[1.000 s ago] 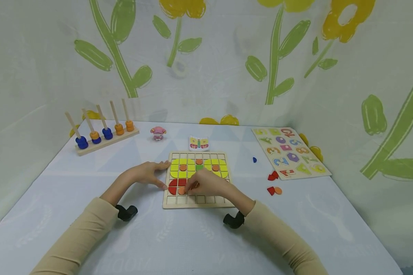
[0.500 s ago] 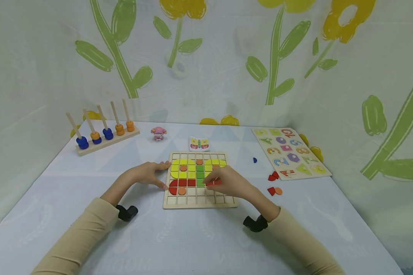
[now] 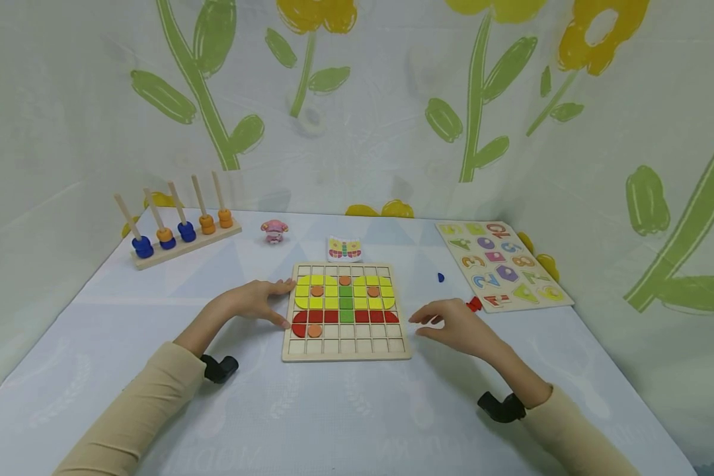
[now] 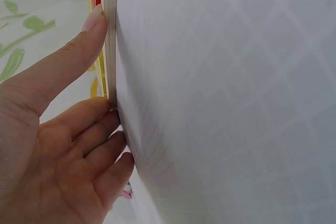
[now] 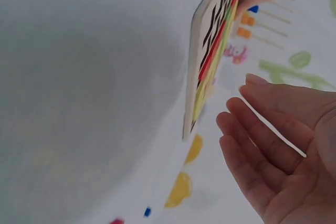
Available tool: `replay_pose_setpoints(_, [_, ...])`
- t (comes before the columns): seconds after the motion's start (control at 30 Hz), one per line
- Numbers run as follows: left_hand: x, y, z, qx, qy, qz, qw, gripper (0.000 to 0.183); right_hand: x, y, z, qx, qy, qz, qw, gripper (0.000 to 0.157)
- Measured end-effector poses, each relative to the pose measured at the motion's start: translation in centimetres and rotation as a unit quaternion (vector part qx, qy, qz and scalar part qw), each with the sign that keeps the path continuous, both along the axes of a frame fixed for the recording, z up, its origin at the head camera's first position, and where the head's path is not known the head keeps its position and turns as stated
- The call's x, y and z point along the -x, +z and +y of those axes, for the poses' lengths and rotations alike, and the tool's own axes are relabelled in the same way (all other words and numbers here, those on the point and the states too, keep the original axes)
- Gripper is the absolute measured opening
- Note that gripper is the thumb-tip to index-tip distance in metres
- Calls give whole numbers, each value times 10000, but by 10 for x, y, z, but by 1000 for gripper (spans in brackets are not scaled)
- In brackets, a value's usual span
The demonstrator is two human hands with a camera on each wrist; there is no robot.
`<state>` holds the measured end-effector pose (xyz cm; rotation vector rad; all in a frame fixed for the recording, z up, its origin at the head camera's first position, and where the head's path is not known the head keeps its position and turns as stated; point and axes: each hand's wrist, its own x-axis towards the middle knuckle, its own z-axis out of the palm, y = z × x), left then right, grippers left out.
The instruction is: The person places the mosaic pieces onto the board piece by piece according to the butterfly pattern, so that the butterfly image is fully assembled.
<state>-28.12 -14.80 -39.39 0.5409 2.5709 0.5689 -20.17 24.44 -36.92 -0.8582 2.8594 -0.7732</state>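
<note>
A wooden grid board [image 3: 363,347] lies flat on the table, bearing coloured tiles. Yellow tiles [image 3: 302,301] surround orange discs on both sides of a green column [image 3: 346,303]. Below them red tiles [image 3: 376,317] run out to both sides, with an orange disc [image 3: 315,330] at lower left. My left hand [image 3: 251,301] rests at the board's left edge; in the left wrist view its thumb and fingertips touch the rim [image 4: 110,40]. Right of the board, my right hand [image 3: 458,327] hovers with fingers loosely bent, and its palm [image 5: 294,182] holds nothing.
Loose red pieces [image 3: 474,303] and a blue half-round piece [image 3: 441,277] lie to the right, near a number puzzle board [image 3: 504,264]. Behind the grid stand a butterfly pattern card [image 3: 344,249] and a pink figurine [image 3: 274,230]. A peg stacker [image 3: 184,241] is at back left.
My right hand has moved from over the board to its right side, leaving red tiles in the row right of the green column. The left hand stays put.
</note>
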Motion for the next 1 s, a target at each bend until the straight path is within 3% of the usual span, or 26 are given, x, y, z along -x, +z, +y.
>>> replay_pose_setpoints(0.5, [1,0,-1,-23,-37,19,10000,97,-14,6,69,-7,-684,248,9973,20])
replay_pose_setpoints(1.0, [1,-1,-1,-27,-77,8,10000,98,4,-8,93,-466,-761,-94,9960,20])
